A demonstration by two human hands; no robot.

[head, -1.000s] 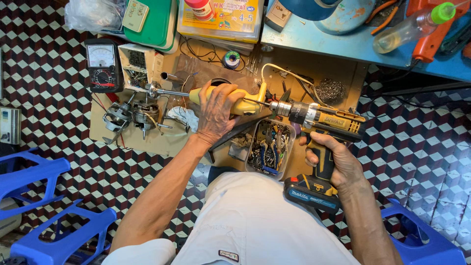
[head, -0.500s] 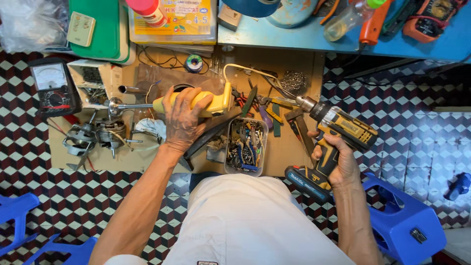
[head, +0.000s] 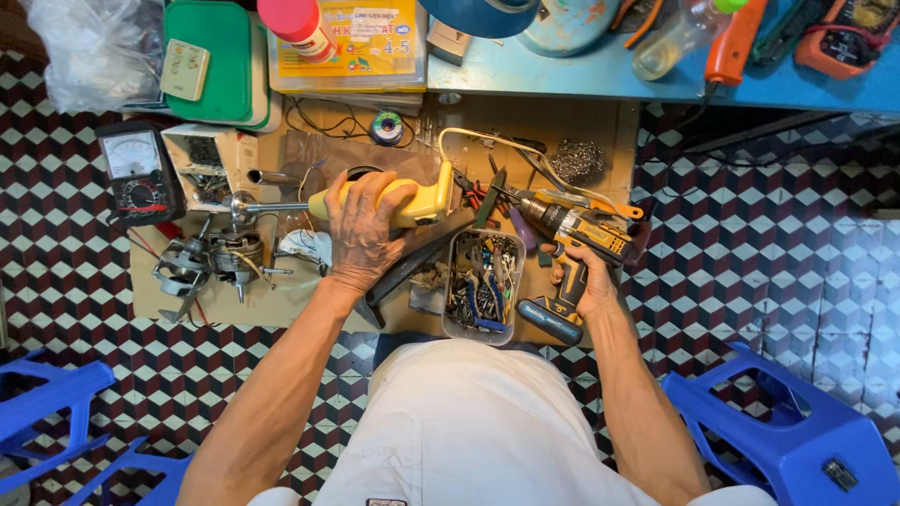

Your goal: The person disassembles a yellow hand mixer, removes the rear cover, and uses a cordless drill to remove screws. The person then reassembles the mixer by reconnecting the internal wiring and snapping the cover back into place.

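Floor (head: pixel 769 244): patterned tiles in red, black and white under everything
Blue bench (head: pixel 600 75): along the top edge, strewn with tools, a bottle and a booklet
Cardboard sheet (head: pixel 281 309): flat on the floor, bearing the work and loose parts
Blue stools (head: pixel 787 440): 1 at lower right, others at lower left
Green tray (head: pixel 220 56): upper left, with a small remote lying on it
Yellow blender (head: pixel 412 201): lying sideways on the cardboard, metal shaft pointing left, white cord running off to the right
Drill (head: pixel 577 234): yellow and black, just right of the blender, bit aimed up and left toward the blender's right end, not touching it
Parts tub (head: pixel 483 281): clear plastic, full of small tools, between the 2 forearms, below the blender and drill
Meter (head: pixel 141 173): black, dial face up, at the left edge of the cardboard
Motor (head: pixel 220 262): bare metal, below the meter, well left of the hands
Left hand (head: pixel 361 230): laid over the blender's handle, fingers curled across it, pinning it down
Right hand (head: pixel 581 281): wrapped tight round the drill's grip
Solder reel (head: pixel 386 126): small, near the top of the cardboard
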